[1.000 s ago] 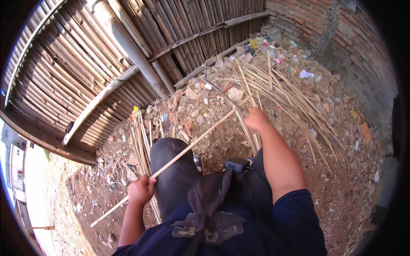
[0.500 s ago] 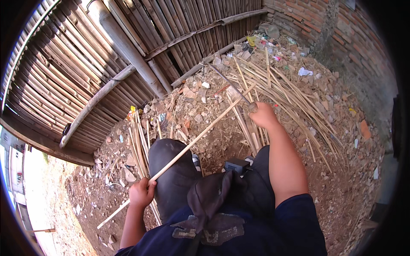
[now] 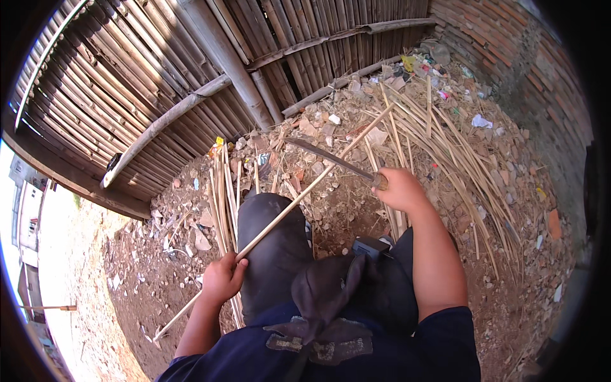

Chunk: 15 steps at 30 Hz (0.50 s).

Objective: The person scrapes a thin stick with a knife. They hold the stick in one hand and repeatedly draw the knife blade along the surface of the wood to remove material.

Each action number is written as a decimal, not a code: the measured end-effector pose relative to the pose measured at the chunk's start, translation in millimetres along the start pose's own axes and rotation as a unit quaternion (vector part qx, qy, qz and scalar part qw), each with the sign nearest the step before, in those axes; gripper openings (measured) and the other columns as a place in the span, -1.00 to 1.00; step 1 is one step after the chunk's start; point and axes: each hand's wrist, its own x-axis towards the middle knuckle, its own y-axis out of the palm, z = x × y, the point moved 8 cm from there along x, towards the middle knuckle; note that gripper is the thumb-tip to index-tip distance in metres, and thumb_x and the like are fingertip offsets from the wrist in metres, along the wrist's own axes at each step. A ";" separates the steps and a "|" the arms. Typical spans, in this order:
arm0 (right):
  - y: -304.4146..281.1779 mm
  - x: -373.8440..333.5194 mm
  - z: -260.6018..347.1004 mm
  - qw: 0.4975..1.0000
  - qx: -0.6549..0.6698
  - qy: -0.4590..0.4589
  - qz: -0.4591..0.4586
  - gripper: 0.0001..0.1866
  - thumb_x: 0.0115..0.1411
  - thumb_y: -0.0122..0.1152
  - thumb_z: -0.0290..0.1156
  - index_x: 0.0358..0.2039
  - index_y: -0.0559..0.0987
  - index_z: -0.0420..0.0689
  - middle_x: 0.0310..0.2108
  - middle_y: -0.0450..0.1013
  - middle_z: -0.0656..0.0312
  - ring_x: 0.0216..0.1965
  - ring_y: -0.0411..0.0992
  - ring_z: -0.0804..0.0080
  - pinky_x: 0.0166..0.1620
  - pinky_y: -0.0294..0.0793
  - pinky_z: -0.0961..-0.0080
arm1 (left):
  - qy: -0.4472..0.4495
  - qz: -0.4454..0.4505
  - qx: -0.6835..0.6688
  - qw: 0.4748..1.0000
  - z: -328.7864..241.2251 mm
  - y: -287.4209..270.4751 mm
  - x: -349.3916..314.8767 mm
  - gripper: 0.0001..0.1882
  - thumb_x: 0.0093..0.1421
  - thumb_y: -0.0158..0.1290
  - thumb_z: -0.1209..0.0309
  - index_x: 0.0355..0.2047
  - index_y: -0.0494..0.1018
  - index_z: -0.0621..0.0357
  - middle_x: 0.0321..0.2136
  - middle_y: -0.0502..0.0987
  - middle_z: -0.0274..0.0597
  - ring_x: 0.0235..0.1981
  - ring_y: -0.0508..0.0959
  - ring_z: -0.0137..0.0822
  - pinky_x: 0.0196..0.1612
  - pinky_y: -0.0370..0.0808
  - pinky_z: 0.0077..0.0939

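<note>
My left hand [image 3: 224, 277] is closed around a long, pale bamboo strip [image 3: 289, 207] beside my left knee. The strip slants from the lower left up to the right, past the knee. In my right hand [image 3: 401, 190] is the handle of a long knife [image 3: 318, 153] with a dark, narrow blade. Its blade points to the upper left and crosses the strip toward the strip's far end. Whether the edge touches the strip I cannot tell.
Many bamboo strips [image 3: 452, 149] lie in a loose pile at the right. Another bundle [image 3: 221, 197] lies by my left leg. A black box [image 3: 371, 247] sits between my knees. A bamboo wall [image 3: 165, 83] and a brick wall [image 3: 490, 38] bound the rubble-strewn ground [image 3: 484, 305].
The knife has swung to a flatter angle, and its blade now crosses the strip farther from the far end. My left hand keeps its hold. The whole view has shifted slightly.
</note>
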 end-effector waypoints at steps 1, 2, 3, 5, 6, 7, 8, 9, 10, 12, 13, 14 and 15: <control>6.8 4.1 2.2 1.000 -0.007 -0.029 0.002 -0.56 0.05 0.43 -0.20 -0.09 0.65 -0.14 -0.24 0.58 -0.13 -0.16 0.55 -0.12 -0.08 0.53 0.11 | 0.000 0.003 -0.001 1.000 0.4 1.0 -0.7 -0.66 0.31 0.10 0.19 -0.48 0.44 0.19 -0.64 0.51 0.12 -0.52 0.58 0.19 -0.44 0.47 0.03; 11.2 5.6 5.2 0.998 -0.014 -0.058 0.004 -0.52 0.04 0.45 -0.20 -0.06 0.64 -0.17 -0.23 0.58 -0.16 -0.16 0.55 -0.14 -0.06 0.52 0.13 | 0.006 -0.009 0.000 1.000 0.7 -0.5 -1.3 -0.66 0.31 0.10 0.18 -0.48 0.43 0.18 -0.64 0.51 0.11 -0.53 0.57 0.18 -0.45 0.46 0.03; 13.2 5.1 3.2 0.998 -0.014 -0.055 0.006 -0.52 0.04 0.45 -0.20 -0.06 0.64 -0.17 -0.23 0.58 -0.16 -0.16 0.55 -0.14 -0.06 0.52 0.13 | 0.012 -0.020 0.001 1.000 0.3 -1.8 -1.8 -0.66 0.32 0.09 0.18 -0.48 0.43 0.17 -0.65 0.51 0.10 -0.55 0.57 0.18 -0.46 0.46 0.03; 16.8 6.3 7.4 0.997 -0.015 -0.076 0.004 -0.52 0.05 0.46 -0.18 -0.06 0.64 -0.16 -0.23 0.57 -0.19 -0.15 0.54 -0.16 -0.05 0.52 0.12 | 0.008 -0.026 0.016 1.000 -2.4 -5.6 -3.5 -0.65 0.33 0.08 0.19 -0.50 0.42 0.18 -0.65 0.50 0.09 -0.55 0.57 0.17 -0.47 0.45 0.03; 18.2 8.6 5.8 0.997 -0.013 -0.076 0.005 -0.52 0.05 0.46 -0.18 -0.06 0.64 -0.16 -0.23 0.57 -0.19 -0.15 0.54 -0.16 -0.05 0.52 0.12 | 0.005 -0.031 0.029 0.999 -3.1 -7.5 -4.3 -0.65 0.33 0.07 0.20 -0.51 0.41 0.18 -0.65 0.50 0.09 -0.56 0.56 0.17 -0.48 0.45 0.02; 18.6 11.1 -0.3 0.998 -0.001 -0.055 0.012 -0.52 0.05 0.45 -0.18 -0.07 0.64 -0.17 -0.23 0.57 -0.18 -0.15 0.54 -0.15 -0.05 0.52 0.11 | 0.006 -0.031 0.029 0.999 -2.4 -6.5 -4.3 -0.65 0.33 0.07 0.20 -0.51 0.41 0.18 -0.65 0.50 0.09 -0.56 0.56 0.17 -0.48 0.45 0.02; 19.3 12.7 -5.7 0.999 0.011 -0.034 0.019 -0.53 0.05 0.45 -0.18 -0.08 0.64 -0.19 -0.24 0.57 -0.17 -0.15 0.55 -0.15 -0.05 0.52 0.11 | 0.013 -0.032 0.039 0.999 -1.7 -4.5 -4.1 -0.66 0.34 0.05 0.21 -0.49 0.41 0.17 -0.64 0.51 0.07 -0.57 0.56 0.16 -0.48 0.45 0.02; 20.0 13.3 -5.6 0.999 0.011 -0.032 0.019 -0.53 0.05 0.45 -0.18 -0.08 0.64 -0.19 -0.24 0.57 -0.17 -0.15 0.55 -0.15 -0.05 0.52 0.11 | 0.020 -0.033 0.050 0.998 -1.6 -2.7 -3.9 -0.67 0.35 0.04 0.21 -0.48 0.42 0.16 -0.63 0.51 0.06 -0.57 0.56 0.15 -0.49 0.46 0.01; 22.7 14.9 -2.0 0.999 0.000 -0.037 0.019 -0.52 0.05 0.45 -0.18 -0.08 0.64 -0.20 -0.23 0.58 -0.16 -0.15 0.56 -0.13 -0.05 0.52 0.11 | 0.020 -0.032 0.050 0.998 -1.0 -0.6 -4.5 -0.67 0.35 0.04 0.21 -0.48 0.42 0.16 -0.63 0.51 0.06 -0.57 0.56 0.15 -0.49 0.46 0.01; 26.9 14.6 7.5 0.999 -0.011 -0.041 0.020 -0.52 0.05 0.46 -0.18 -0.09 0.64 -0.21 -0.22 0.58 -0.16 -0.16 0.56 -0.11 -0.05 0.53 0.11 | 0.042 -0.060 0.103 0.992 -5.9 -0.5 -6.2 -0.72 0.35 0.04 0.22 -0.43 0.43 0.14 -0.58 0.54 0.02 -0.58 0.56 0.12 -0.49 0.48 -0.01; 30.9 10.5 15.6 0.997 -0.042 -0.053 0.037 -0.54 0.06 0.43 -0.17 -0.07 0.64 -0.14 -0.19 0.59 -0.10 -0.12 0.56 -0.09 -0.04 0.53 0.12 | 0.044 -0.057 0.103 0.992 -7.0 2.8 -7.0 -0.72 0.35 0.04 0.22 -0.43 0.43 0.14 -0.58 0.54 0.02 -0.58 0.56 0.12 -0.49 0.48 -0.01; 34.9 6.8 19.0 0.994 -0.072 -0.065 0.054 -0.56 0.06 0.40 -0.17 -0.06 0.64 -0.06 -0.16 0.60 -0.03 -0.08 0.55 -0.06 -0.03 0.54 0.14 | 0.050 -0.070 0.120 0.989 -9.8 3.9 -8.2 -0.73 0.34 0.06 0.23 -0.42 0.43 0.13 -0.57 0.55 -0.01 -0.57 0.57 0.09 -0.50 0.48 -0.02; 35.0 10.0 13.8 0.994 -0.071 -0.062 0.055 -0.56 0.06 0.40 -0.17 -0.06 0.64 -0.06 -0.16 0.60 -0.03 -0.08 0.55 -0.06 -0.03 0.54 0.14 | 0.056 -0.083 0.138 0.985 -11.7 4.6 -9.3 -0.75 0.33 0.07 0.23 -0.41 0.43 0.12 -0.56 0.55 -0.03 -0.57 0.57 0.06 -0.50 0.49 -0.03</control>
